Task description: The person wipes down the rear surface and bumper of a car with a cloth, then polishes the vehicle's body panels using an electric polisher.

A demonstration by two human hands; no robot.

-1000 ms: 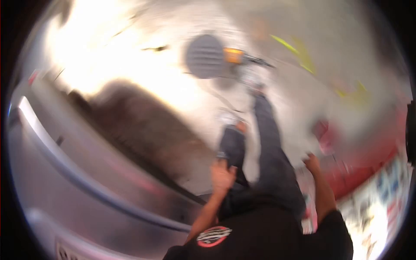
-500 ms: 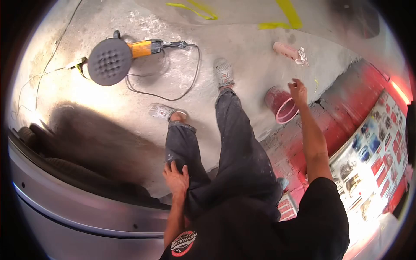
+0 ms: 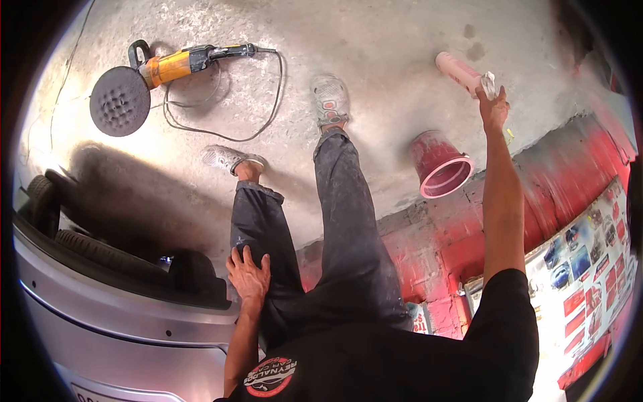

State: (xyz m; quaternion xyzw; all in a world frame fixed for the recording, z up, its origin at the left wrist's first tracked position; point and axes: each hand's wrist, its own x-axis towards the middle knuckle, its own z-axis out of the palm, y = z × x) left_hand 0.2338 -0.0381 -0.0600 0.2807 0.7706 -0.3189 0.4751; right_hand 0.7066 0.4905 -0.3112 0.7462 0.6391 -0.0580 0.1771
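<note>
1 pink bottle (image 3: pixel 458 71) has its white end (image 3: pixel 488 83) at the right grip (image 3: pixel 494 110).

I saw the polisher (image 3: pixel 171 68) on the floor (image 3: pixel 382 40) at upper left, the car (image 3: pixel 127 325) at lower left, and, right of centre, the bucket (image 3: pixel 435 151) below the bottle (image 3: pixel 458 72) (upper right, at the right hand (image 3: pixel 494 110)).

the bottle (image 3: pixel 458 72) is pale pink, the bucket (image 3: pixel 434 151) dark red, the polisher (image 3: pixel 172 68) orange and black.
</note>
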